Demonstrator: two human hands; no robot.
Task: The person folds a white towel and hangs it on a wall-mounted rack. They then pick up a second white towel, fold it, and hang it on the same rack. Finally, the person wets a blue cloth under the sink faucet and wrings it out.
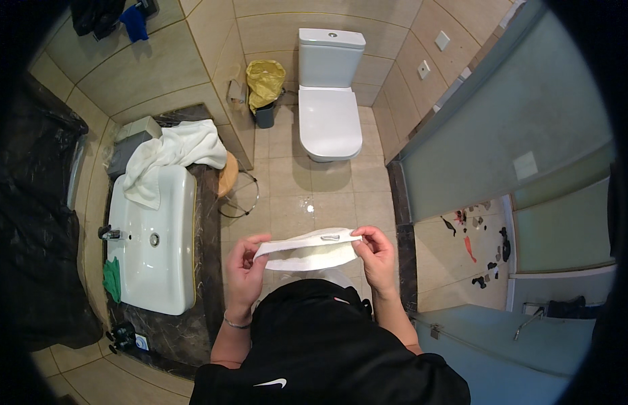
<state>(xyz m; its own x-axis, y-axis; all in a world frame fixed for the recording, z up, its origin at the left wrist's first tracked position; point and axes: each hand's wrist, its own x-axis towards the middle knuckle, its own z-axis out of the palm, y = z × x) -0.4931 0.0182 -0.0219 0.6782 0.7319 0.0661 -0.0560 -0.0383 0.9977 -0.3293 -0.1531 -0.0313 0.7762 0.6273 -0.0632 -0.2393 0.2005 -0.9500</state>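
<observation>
In front of my body, both hands stretch a strip of white cloth between them. The cloth is folded over, with a gap between its upper and lower layers, and bears a small grey mark near its right end. My left hand pinches the left end between thumb and fingers. At the other end, my right hand grips the cloth's corner the same way. Beyond the cloth, the white toilet stands against the back wall with its lid down.
To the left, a white washbasin sits on a dark stone counter, with a white towel draped over its edge and a green cloth beside it. A round wooden stool and a yellow-lined bin stand beyond. Frosted glass is at right.
</observation>
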